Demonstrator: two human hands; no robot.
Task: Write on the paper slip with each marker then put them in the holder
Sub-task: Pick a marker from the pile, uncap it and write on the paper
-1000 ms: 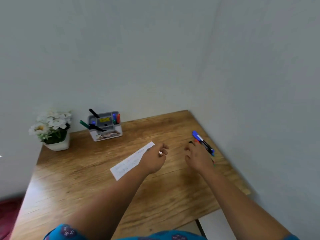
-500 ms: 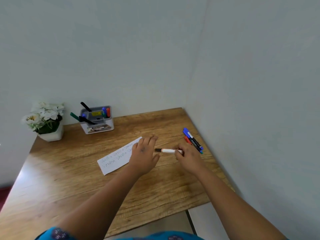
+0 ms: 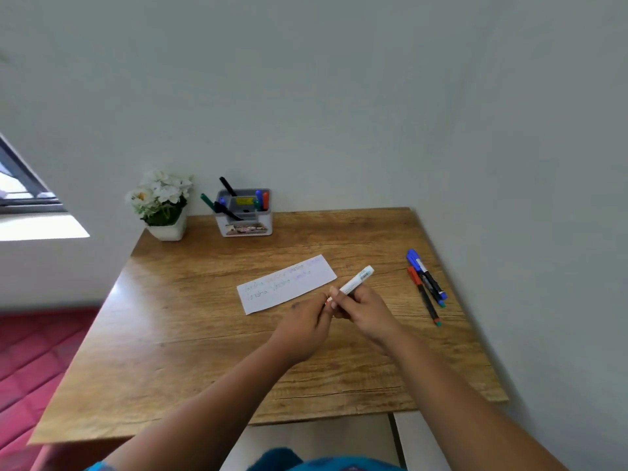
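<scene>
Wooden table [image 3: 190,334] — set in a wall corner. White flower pot [image 3: 167,229] at the far left edge. Grey holder [image 3: 244,215] beside it, markers standing inside. Paper slip [image 3: 287,283] at mid-table, faint coloured writing on it. Three loose markers [image 3: 426,283] lie near the right edge. Right hand [image 3: 367,312] grips a white marker [image 3: 356,280] by its barrel; left hand [image 3: 302,322] pinches its near end — both just in front of the slip.

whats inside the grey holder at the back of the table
The holder has markers standing in it: two black ones and a green one leaning out left, a blue and a red one at right. Their lower ends are hidden by its walls.
</scene>
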